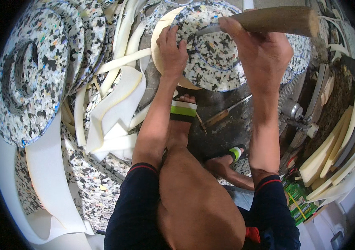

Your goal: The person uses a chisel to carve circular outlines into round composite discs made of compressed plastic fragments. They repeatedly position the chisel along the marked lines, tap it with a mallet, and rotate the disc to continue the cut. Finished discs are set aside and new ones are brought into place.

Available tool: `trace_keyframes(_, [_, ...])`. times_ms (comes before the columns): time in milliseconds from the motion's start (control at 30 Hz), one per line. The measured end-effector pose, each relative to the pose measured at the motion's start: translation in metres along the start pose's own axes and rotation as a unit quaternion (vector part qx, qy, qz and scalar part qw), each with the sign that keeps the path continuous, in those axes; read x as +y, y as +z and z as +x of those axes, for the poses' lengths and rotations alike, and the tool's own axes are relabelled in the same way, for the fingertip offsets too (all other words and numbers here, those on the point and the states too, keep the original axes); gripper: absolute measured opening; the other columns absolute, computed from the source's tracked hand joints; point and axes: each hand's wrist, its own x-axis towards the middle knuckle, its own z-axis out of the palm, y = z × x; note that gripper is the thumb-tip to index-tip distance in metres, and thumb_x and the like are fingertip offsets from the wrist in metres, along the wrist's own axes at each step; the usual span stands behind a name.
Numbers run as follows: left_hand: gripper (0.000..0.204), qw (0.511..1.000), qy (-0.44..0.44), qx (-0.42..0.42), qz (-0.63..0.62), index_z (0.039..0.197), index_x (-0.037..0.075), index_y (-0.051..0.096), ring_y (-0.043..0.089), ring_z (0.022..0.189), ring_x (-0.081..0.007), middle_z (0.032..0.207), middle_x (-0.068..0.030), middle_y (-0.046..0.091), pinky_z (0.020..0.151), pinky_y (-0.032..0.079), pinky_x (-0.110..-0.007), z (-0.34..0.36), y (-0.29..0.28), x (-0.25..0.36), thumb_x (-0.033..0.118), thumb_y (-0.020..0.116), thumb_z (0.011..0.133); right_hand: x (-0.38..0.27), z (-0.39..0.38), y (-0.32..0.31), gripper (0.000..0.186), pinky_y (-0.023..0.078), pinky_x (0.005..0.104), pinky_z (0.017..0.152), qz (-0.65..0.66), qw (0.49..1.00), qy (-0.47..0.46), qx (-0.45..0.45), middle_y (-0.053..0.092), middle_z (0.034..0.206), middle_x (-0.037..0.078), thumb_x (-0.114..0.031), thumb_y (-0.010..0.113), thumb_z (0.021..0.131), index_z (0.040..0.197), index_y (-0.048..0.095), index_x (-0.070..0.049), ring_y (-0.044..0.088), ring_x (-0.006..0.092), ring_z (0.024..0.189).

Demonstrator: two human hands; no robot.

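Note:
A round disc of speckled white, black and grey foam (211, 77) lies at the top middle, with a curved line marked around its centre. My right hand (265, 58) is wrapped round the thick wooden handle of a knife (283, 20). The knife's blade points left and meets the foam inside the disc; its tip is hard to make out. Flat on the disc's left edge rests my left hand (173, 54), fingers apart and holding nothing. A pale round board (158, 62) shows beneath the disc on that side.
Several speckled foam rings (54, 54) are stacked at left, beside white foam strips (115, 108). A wooden-handled tool (217, 118) lies on the dark floor near my sandalled feet. Metal hardware (293, 111) and a bundle of pale strips (331, 146) lie to the right.

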Motion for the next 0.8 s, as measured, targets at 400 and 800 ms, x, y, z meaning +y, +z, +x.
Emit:
trace_keyframes(400, [0.052, 0.999, -0.034, -0.032, 0.002, 0.131, 0.005, 0.06, 0.05, 0.122, -0.0413, 0.128, -0.022, 0.051, 0.103, 0.043, -0.048, 0.006, -0.003, 0.006, -0.003, 0.072, 0.081, -0.008, 0.023, 0.004, 0.028, 0.052, 0.0306, 0.053, -0.026, 0.992, 0.113, 0.043, 0.068, 0.066, 0.01, -0.013, 0.089, 0.078, 0.083, 0.064, -0.001, 0.067, 0.0144, 0.057])
trace_keyframes(800, [0.036, 0.99, -0.008, -0.137, 0.017, 0.119, -0.001, 0.066, 0.062, 0.106, -0.039, 0.116, -0.0214, 0.064, 0.095, 0.049, -0.049, 0.009, 0.0, 0.057, 0.013, 0.072, 0.086, -0.011, 0.019, -0.04, 0.025, 0.055, 0.0309, 0.061, -0.031, 0.992, 0.029, 0.117, 0.074, 0.077, 0.006, -0.012, 0.089, 0.078, 0.094, 0.072, -0.004, 0.071, 0.0167, 0.07])
